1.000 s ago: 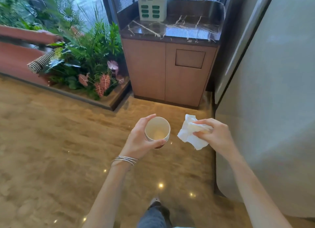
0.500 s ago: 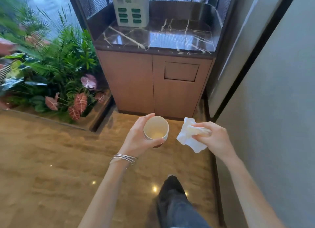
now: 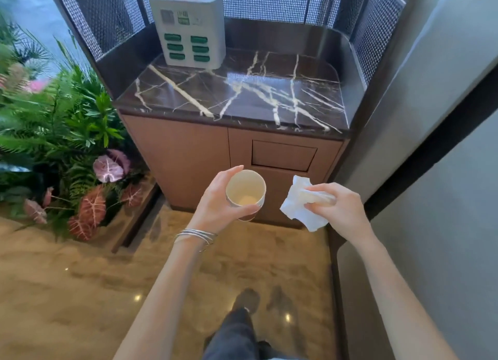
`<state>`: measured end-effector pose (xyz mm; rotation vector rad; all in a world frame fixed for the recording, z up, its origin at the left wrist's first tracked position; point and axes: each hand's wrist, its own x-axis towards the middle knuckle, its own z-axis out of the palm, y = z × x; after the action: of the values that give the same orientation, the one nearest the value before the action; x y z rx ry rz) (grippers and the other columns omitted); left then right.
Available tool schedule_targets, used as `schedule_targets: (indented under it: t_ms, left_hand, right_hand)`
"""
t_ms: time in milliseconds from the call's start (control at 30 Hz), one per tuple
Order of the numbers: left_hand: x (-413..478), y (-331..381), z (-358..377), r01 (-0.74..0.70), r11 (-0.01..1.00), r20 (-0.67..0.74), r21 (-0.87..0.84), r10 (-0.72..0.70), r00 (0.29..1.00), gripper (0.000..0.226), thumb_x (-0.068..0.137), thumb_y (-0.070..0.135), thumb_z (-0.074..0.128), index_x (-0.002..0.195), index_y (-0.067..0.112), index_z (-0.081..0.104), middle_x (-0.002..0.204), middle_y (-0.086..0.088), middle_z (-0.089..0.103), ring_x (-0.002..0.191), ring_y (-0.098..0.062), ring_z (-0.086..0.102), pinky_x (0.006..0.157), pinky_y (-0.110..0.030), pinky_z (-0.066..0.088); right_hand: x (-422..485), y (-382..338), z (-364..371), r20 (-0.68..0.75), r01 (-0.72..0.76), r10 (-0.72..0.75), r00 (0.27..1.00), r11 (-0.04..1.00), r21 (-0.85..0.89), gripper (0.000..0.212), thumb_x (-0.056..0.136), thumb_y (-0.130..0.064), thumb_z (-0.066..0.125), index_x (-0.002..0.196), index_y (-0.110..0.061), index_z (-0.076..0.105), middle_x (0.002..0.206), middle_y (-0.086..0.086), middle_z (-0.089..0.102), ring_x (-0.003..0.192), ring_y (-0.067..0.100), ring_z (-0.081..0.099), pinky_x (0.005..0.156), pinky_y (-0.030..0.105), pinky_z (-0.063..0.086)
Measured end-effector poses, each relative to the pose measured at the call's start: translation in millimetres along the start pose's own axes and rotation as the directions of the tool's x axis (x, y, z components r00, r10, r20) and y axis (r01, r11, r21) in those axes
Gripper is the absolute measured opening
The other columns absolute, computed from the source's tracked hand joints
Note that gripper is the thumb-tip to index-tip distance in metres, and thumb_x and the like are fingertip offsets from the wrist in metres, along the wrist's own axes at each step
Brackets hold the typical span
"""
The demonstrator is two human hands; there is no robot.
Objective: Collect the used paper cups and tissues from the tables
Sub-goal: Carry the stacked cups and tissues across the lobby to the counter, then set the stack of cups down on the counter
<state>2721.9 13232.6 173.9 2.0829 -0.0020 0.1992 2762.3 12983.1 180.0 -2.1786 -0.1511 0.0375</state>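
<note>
Green ferns point(image 3: 67, 122) fill the left. The left hand point(image 3: 215, 206) curls round a white paper cup point(image 3: 245, 190), held in the air before a wooden cabinet point(image 3: 188, 157). Just beside it, the right hand point(image 3: 342, 211) pinches a crumpled white tissue point(image 3: 296, 211).

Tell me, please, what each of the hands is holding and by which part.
The left hand grips the paper cup around its side wall, near the rim. The right hand pinches the crumpled tissue by its right side.
</note>
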Motion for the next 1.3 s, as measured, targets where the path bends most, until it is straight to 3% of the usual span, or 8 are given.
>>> schedule_targets:
  t_ms: [200, 433, 600, 767, 833, 967, 1300]
  left_hand:
    - [108.4, -35.6, 4.7, 0.004, 1.0, 0.03, 0.006, -0.004, 1.0, 0.079, 0.062, 0.033, 0.082, 0.129, 0.032, 0.041, 0.12, 0.011, 0.047, 0.108, -0.007, 0.046, 0.091, -0.028, 0.044]
    - [256.6, -48.0, -0.2, -0.054, 0.999, 0.129, 0.007, 0.052, 0.99, 0.079, 0.065, 0.031, 0.081, 0.132, 0.028, 0.04, 0.122, 0.01, 0.045, 0.11, -0.008, 0.044, 0.093, -0.027, 0.039]
    - [339.2, -56.2, 1.8, -0.095, 0.995, 0.173, 0.026, 0.089, 0.981, 0.079, 0.067, 0.035, 0.078, 0.135, 0.028, 0.038, 0.123, 0.011, 0.042, 0.104, 0.004, 0.034, 0.085, -0.015, 0.027]
    - [384.7, -67.3, 13.7, -0.125, 0.99, 0.166, 0.059, 0.114, 0.98, 0.075, 0.066, 0.036, 0.079, 0.13, 0.03, 0.04, 0.117, 0.011, 0.045, 0.09, 0.013, 0.031, 0.071, 0.006, 0.025]
    - [401.5, -71.4, 18.4, -0.098, 0.994, 0.171, 0.048, 0.088, 0.981, 0.076, 0.066, 0.037, 0.079, 0.131, 0.029, 0.04, 0.12, 0.01, 0.046, 0.097, 0.008, 0.035, 0.075, 0.001, 0.028]
    - [429.9, -75.2, 31.8, -0.063, 0.998, 0.188, 0.001, 0.062, 0.98, 0.079, 0.066, 0.035, 0.079, 0.133, 0.025, 0.038, 0.126, 0.005, 0.046, 0.109, -0.006, 0.041, 0.088, -0.023, 0.032]
    - [488.2, -77.0, 69.0, -0.017, 1.0, 0.17, -0.015, 0.019, 0.985, 0.08, 0.065, 0.036, 0.08, 0.133, 0.028, 0.038, 0.121, 0.009, 0.044, 0.109, -0.008, 0.041, 0.09, -0.025, 0.035]
  right_hand:
    - [91.4, 15.2, 17.7, -0.046, -0.053, 0.05, 0.998, 0.996, -0.066, 0.025, 0.074, -0.028, 0.073, 0.099, -0.026, 0.068, 0.096, -0.006, 0.062, 0.089, 0.012, 0.056, 0.07, 0.03, 0.05]
    - [208.4, 3.4, 28.0, -0.124, -0.123, 0.114, 0.986, 0.99, -0.07, 0.028, 0.073, -0.027, 0.073, 0.1, -0.026, 0.07, 0.102, -0.003, 0.064, 0.093, 0.014, 0.056, 0.075, 0.031, 0.046]
    - [271.6, -1.8, 33.9, -0.156, -0.16, 0.148, 0.977, 0.985, -0.07, 0.026, 0.071, -0.026, 0.074, 0.096, -0.032, 0.069, 0.101, -0.003, 0.064, 0.095, 0.014, 0.056, 0.08, 0.034, 0.044]
    - [315.3, 1.7, 36.1, -0.144, -0.186, 0.172, 0.974, 0.978, -0.093, 0.026, 0.071, -0.026, 0.074, 0.096, -0.029, 0.07, 0.095, -0.006, 0.065, 0.095, 0.014, 0.057, 0.08, 0.035, 0.045]
    - [335.2, 2.7, 34.6, -0.138, -0.188, 0.173, 0.975, 0.977, -0.101, 0.026, 0.07, -0.023, 0.073, 0.095, -0.03, 0.071, 0.091, -0.009, 0.063, 0.094, 0.016, 0.058, 0.082, 0.036, 0.045]
    - [369.3, 8.0, 27.8, -0.12, -0.182, 0.169, 0.978, 0.977, -0.11, 0.029, 0.07, -0.02, 0.073, 0.097, -0.03, 0.07, 0.098, 0.001, 0.066, 0.096, 0.019, 0.058, 0.081, 0.036, 0.045]
    - [427.2, 32.6, 11.2, -0.081, -0.193, 0.183, 0.98, 0.972, -0.135, 0.027, 0.072, -0.028, 0.071, 0.099, -0.03, 0.069, 0.104, 0.001, 0.067, 0.1, 0.02, 0.059, 0.084, 0.039, 0.045]
